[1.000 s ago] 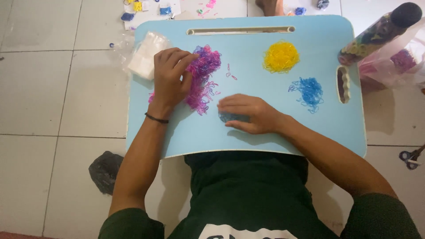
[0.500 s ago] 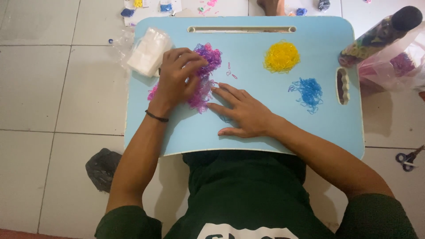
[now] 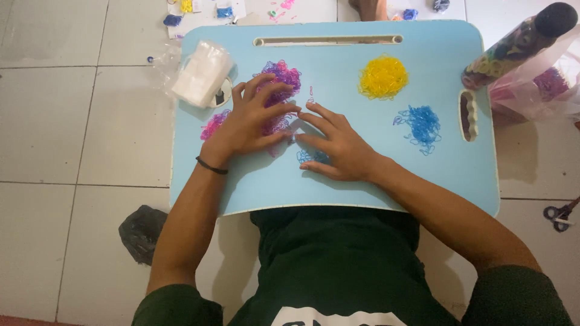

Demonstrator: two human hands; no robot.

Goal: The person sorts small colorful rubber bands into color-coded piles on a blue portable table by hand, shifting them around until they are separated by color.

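Note:
A light blue lap tray (image 3: 374, 175) lies across my lap. My left hand (image 3: 248, 121) rests flat with spread fingers on a pile of pink and purple rubber bands (image 3: 279, 75). My right hand (image 3: 338, 142) lies flat beside it, fingers apart, fingertips at the pile's right edge and the palm over a few blue bands (image 3: 305, 157). Neither hand grips anything. A yellow band pile (image 3: 383, 76) and a blue band pile (image 3: 421, 124) sit further right on the tray.
A clear bag of white material (image 3: 202, 72) overhangs the tray's far left corner. A bottle filled with coloured bands (image 3: 516, 45) and a plastic bag (image 3: 547, 84) lie right of the tray. Scissors (image 3: 559, 214) and a dark crumpled bag (image 3: 142, 232) lie on the tiled floor.
My right hand opened from a cupped pose over blue bands and slid left to the pink pile. My left hand spread flat and shifted slightly right over the pile.

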